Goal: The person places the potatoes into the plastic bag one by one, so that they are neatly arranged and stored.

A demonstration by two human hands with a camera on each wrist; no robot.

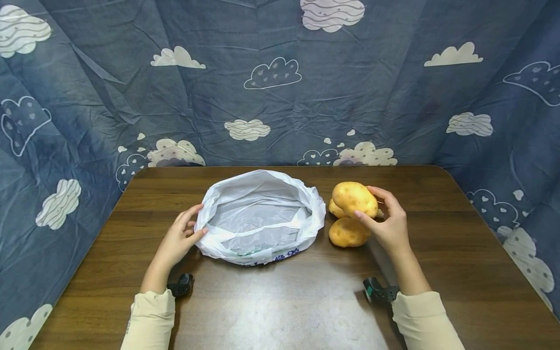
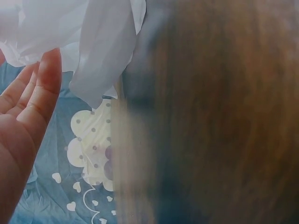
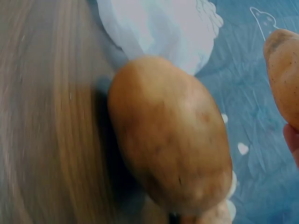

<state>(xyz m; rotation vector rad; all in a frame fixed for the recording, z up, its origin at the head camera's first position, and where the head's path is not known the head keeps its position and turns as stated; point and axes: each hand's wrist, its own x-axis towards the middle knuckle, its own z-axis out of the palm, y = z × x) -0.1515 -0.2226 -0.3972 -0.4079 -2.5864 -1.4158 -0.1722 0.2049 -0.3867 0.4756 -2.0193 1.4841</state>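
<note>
A white plastic bag (image 1: 258, 214) lies on the table with its mouth spread wide, and its inside looks empty. At its left rim is my left hand (image 1: 180, 236), fingertips and thumb touching the plastic; in the left wrist view the fingers (image 2: 44, 86) are nearly straight against the bag (image 2: 100, 51). My right hand (image 1: 391, 223) holds a yellow potato (image 1: 355, 198) between thumb and fingers, right of the bag. That potato (image 3: 285, 74) shows at the edge of the right wrist view. Below it another potato (image 1: 349, 232) rests on the table.
Behind the held potato, one more potato (image 1: 336, 210) is partly hidden. The brown wooden table (image 1: 280, 311) ends at a blue cloud-patterned cloth (image 1: 280, 107) hanging behind and at both sides.
</note>
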